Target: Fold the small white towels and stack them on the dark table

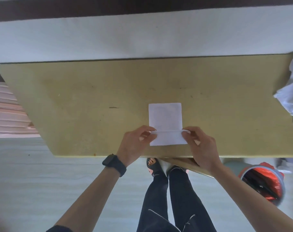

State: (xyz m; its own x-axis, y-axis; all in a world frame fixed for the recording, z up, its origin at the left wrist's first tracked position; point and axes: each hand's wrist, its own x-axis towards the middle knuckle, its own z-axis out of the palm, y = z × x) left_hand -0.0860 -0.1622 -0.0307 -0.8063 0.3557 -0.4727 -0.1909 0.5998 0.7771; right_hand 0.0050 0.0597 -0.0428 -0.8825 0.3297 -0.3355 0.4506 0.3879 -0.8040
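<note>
A small white towel [166, 118] lies flat on the tan wooden table [92, 97], near its front edge and a little right of centre. Its near end is turned back over itself along a raised crease. My left hand [135, 141] pinches the left end of that crease between thumb and fingers. My right hand [199, 144] pinches the right end in the same way. A crumpled pile of white towels [291, 94] sits at the table's far right edge, partly cut off by the frame.
A white wall runs behind the table. Pink striped fabric [8, 111] lies to the left of it. On the floor at the right stands a round bin with a red liner [263, 181]. My legs and sandalled feet [166, 190] stand under the front edge.
</note>
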